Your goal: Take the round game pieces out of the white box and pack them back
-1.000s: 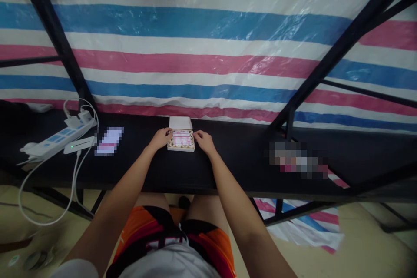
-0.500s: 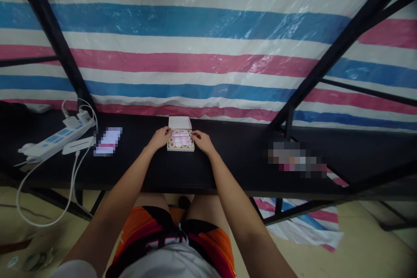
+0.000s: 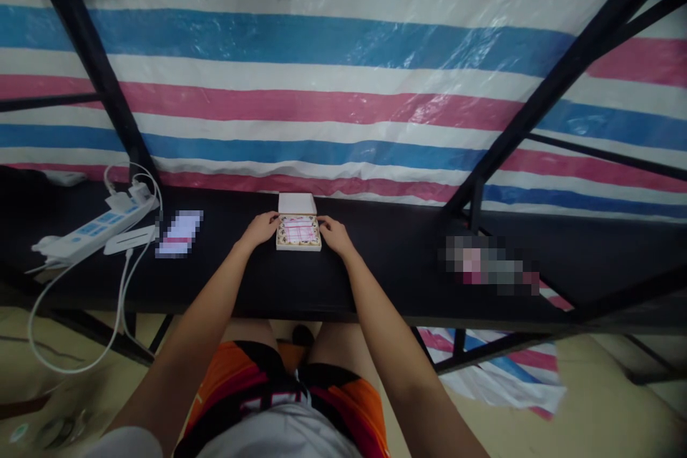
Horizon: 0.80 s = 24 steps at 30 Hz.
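A small white box (image 3: 299, 247) sits on the black tabletop with its lid (image 3: 297, 203) raised at the back. Inside, a folded white sheet with pink grid lines (image 3: 299, 230) lies over small pale pieces with dark marks, which show around its edges. My left hand (image 3: 262, 227) rests against the box's left side, fingers bent around the edge. On the opposite side, my right hand (image 3: 334, 233) has its curled fingers against the right edge. Between them the two hands hold the box; the undersides of my fingers are hidden.
To the left lie a white power strip (image 3: 96, 230) with plugs and looping cables, a flat white device (image 3: 129, 240) and a pixelated phone-like object (image 3: 180, 234). A blurred object (image 3: 491, 265) lies at right. Black metal posts (image 3: 101, 79) frame the table before a striped tarp (image 3: 322, 75).
My fingers have moved off the sheet's edges outward to the sides of the box. The sheet now lies flatter, and more of the pieces around it show.
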### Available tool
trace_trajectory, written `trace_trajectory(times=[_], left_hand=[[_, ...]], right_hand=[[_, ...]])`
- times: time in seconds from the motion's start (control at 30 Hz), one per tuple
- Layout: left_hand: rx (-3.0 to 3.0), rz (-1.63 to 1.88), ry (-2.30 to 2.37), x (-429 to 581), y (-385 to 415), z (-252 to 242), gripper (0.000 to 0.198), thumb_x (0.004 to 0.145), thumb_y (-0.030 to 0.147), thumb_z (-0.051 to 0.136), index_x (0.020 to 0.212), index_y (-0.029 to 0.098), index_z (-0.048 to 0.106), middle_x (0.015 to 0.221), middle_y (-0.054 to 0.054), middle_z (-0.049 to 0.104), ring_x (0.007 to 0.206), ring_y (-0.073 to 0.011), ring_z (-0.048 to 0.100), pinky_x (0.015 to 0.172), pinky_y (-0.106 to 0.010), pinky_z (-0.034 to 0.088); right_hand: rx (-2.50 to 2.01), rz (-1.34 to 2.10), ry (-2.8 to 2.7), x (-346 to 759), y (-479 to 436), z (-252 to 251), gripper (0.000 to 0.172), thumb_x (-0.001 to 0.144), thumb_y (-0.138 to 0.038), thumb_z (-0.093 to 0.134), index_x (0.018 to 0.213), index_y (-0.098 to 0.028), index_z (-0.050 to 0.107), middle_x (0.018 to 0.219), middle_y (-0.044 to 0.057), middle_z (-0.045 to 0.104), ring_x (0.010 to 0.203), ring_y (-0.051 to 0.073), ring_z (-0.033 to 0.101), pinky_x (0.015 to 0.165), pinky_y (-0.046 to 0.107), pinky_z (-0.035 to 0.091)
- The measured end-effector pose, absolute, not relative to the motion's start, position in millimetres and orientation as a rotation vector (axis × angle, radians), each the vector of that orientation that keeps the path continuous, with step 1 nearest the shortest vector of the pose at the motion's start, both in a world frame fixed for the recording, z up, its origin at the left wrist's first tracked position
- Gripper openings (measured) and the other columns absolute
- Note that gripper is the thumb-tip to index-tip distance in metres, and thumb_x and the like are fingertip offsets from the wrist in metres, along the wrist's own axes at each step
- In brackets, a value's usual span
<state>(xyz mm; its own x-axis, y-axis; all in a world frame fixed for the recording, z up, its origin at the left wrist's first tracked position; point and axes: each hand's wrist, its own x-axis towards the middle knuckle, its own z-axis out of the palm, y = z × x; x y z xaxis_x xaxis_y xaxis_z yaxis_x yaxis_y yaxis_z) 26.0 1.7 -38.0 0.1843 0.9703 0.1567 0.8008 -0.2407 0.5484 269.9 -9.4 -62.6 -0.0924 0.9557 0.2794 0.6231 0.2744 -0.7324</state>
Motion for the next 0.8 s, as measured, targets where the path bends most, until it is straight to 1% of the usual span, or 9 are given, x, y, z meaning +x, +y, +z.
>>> trace_trajectory(times=[0.23,0.33,0.47,0.63,0.67,0.8], left_hand=[[2.125,0.697,1.651,29.2,0.0,-36.2,0.039,0.085,0.027,0.047,0.118,0.013,0.063,0.093,-0.009,0.071,0.084,-0.0196,0.063,0.075,-0.026,0.044],[2.109,0.729,1.648,28.0,0.0,-36.5,0.036,0.083,0.024,0.048,0.113,0.013,0.064,0.089,-0.008,0.070,0.081,-0.0187,0.063,0.072,-0.025,0.044],[2.084,0.757,1.645,27.2,0.4,-39.0,0.030,0.082,0.025,0.050,0.106,0.014,0.064,0.084,-0.007,0.069,0.076,-0.0175,0.062,0.069,-0.025,0.043],[2.071,0.876,1.711,29.9,-0.6,-38.4,0.038,0.081,0.025,0.054,0.117,0.014,0.056,0.093,-0.008,0.066,0.079,-0.0171,0.060,0.074,-0.027,0.045],[2.084,0.910,1.711,30.9,-1.0,-37.5,0.036,0.080,0.024,0.054,0.115,0.015,0.057,0.093,-0.008,0.065,0.080,-0.0170,0.060,0.076,-0.028,0.046],[2.181,0.972,1.599,35.3,-2.1,-35.2,0.024,0.080,0.019,0.050,0.098,0.016,0.065,0.090,-0.007,0.061,0.081,-0.0162,0.059,0.079,-0.028,0.046]], right_hand=[[-1.407,0.591,-1.811,268.5,-9.2,-60.7,0.037,0.075,-0.018,0.049,0.108,-0.017,0.066,0.077,0.000,0.066,0.072,0.013,0.056,0.075,0.024,0.042],[-1.405,0.592,-1.804,268.7,-9.6,-60.5,0.037,0.075,-0.018,0.049,0.107,-0.018,0.066,0.076,0.000,0.066,0.072,0.013,0.057,0.076,0.024,0.042],[-1.414,0.602,-1.794,269.5,-10.0,-60.5,0.036,0.076,-0.020,0.047,0.106,-0.018,0.067,0.075,0.000,0.065,0.069,0.013,0.055,0.072,0.024,0.042],[-1.410,0.605,-1.793,269.7,-9.7,-61.4,0.035,0.076,-0.022,0.047,0.104,-0.019,0.068,0.074,-0.001,0.065,0.068,0.013,0.054,0.071,0.024,0.042],[-1.410,0.607,-1.792,269.6,-9.7,-61.4,0.035,0.077,-0.022,0.047,0.104,-0.019,0.068,0.074,-0.001,0.065,0.068,0.013,0.054,0.072,0.024,0.042],[-1.424,0.610,-1.779,268.9,-10.2,-60.5,0.033,0.079,-0.023,0.046,0.103,-0.021,0.068,0.077,0.000,0.066,0.070,0.014,0.056,0.073,0.025,0.043]])
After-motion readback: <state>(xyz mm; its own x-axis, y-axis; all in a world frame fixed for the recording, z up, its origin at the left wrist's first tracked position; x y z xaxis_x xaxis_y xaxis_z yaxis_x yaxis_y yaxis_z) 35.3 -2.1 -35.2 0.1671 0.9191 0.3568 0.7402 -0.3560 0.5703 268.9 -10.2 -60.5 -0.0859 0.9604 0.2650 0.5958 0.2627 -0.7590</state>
